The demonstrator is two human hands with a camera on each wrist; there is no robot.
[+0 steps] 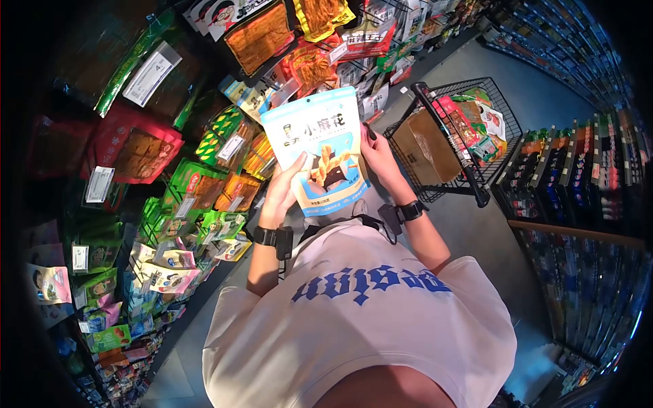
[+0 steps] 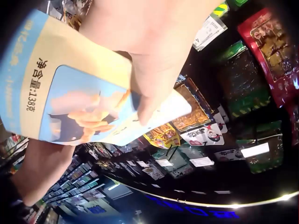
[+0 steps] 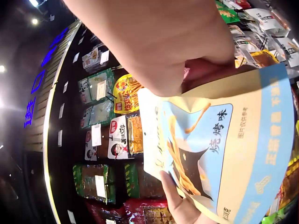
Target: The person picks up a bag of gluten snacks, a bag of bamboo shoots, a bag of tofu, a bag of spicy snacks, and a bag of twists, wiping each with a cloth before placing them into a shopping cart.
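A light-blue and cream snack bag (image 1: 309,115) with fried dough twists pictured on its front is held up before the chest. My left hand (image 1: 288,189) grips its left edge, thumb laid over the printed front. On the opposite edge my right hand (image 1: 381,162) holds the bag, with fingers behind it. The left wrist view shows the left thumb pressed on the bag's front (image 2: 88,70). From the right wrist, the right hand (image 3: 187,42) curls round one edge of the bag (image 3: 257,130), and the left hand (image 3: 182,207) shows at the other.
Hanging snack packets (image 1: 197,183) with price tags fill the rack on the left and ahead. A black wire shopping cart (image 1: 425,95), holding a cardboard box (image 1: 427,146) and several packets, stands ahead on the right. Drink shelves (image 1: 571,170) line the right side.
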